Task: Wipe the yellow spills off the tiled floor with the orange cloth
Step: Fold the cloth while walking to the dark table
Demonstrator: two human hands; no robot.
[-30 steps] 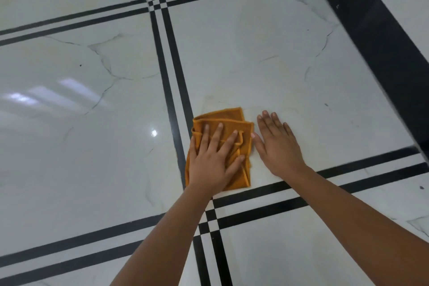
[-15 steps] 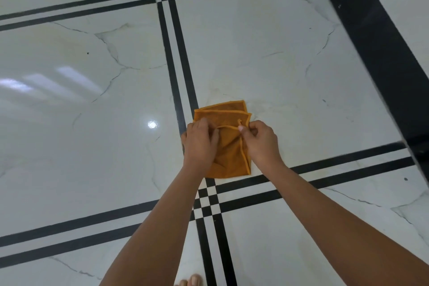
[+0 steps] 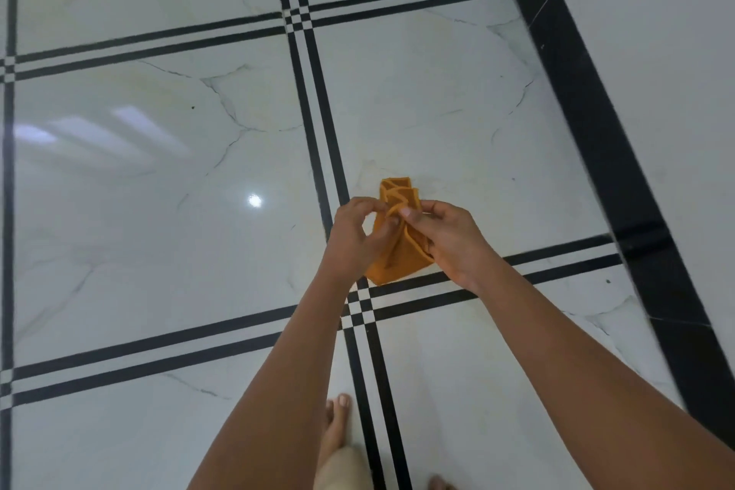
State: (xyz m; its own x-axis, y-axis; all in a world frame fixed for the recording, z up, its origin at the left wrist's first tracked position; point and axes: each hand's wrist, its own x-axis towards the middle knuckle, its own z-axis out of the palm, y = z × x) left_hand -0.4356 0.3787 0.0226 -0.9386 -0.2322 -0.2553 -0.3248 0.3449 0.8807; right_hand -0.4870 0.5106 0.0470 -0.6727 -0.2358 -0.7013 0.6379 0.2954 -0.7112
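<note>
The folded orange cloth (image 3: 399,235) hangs between both hands above the white marble floor. My left hand (image 3: 356,237) pinches its left side near the top. My right hand (image 3: 447,241) grips its right edge. The cloth's upper corner pokes up past my fingers, its lower fold droops below. Faint yellowish smears (image 3: 449,191) show on the tile just beyond the cloth, and another pale yellow stain (image 3: 159,91) lies on the tile to the far left.
Double black lines (image 3: 314,139) cross the white tiles in a grid. A wide black band (image 3: 588,123) runs diagonally along the right. My bare feet (image 3: 338,422) stand on the tile at the bottom.
The cloth lay flat under my left palm a second ago. Both hands then pinched it and lifted it off the floor, and the view has risen so my feet show.
</note>
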